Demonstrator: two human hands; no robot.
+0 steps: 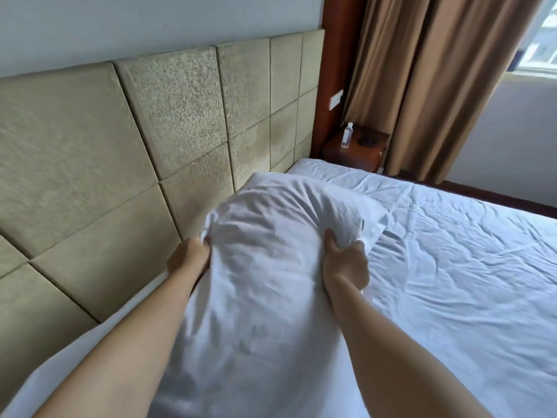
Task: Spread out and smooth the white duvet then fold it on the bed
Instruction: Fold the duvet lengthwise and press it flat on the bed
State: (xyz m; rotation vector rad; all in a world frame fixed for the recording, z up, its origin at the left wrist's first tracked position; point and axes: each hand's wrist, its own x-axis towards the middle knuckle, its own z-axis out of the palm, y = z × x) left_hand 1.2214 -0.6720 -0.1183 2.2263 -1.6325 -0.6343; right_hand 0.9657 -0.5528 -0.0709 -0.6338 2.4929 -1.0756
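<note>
**Operator:** Status check. I have both hands on the white duvet (pixel 265 267). The left hand (pixel 188 257) grips a bunched edge on the headboard (pixel 120 164) side; its fingertips are buried in the cloth, so I cannot tell how far they wrap. The right hand (pixel 345 263) has its thumb on top and its fingers curled under a gathered fold, pinching the fabric.

**Supervisor:** Where does the duvet lie relative to the two grips?

**Operator:** A raised section spans the gap between the hands and humps up just beyond them. The held strip runs back from the grips toward my body, so its long axis lies along my forearms. The bulk of the duvet lies flat but wrinkled on the bed (pixel 316 168), outward from the right-hand grip and well away from the left one.

**Supervisor:** Which hand governs the next move?

**Operator:** In my judgement, the right. It is nearer the spread portion; the left is nearer the headboard and the bed's edge. Both hands sit about level with each other, at similar reach.

**Supervisor:** Procedure?

**Operator:** I judge the spreading step incomplete: creases cover the flat area and the lifted section is still bunched. The next move should carry the held section away from the headboard side, across toward the right-hand side, keeping both pinches firm so the edge stays even.

**Supervisor:** Hazards?

**Operator:** Uneven pull would skew the edge. The bottle (pixel 347 134) on the nightstand (pixel 355 152) is well beyond both grips.
</note>
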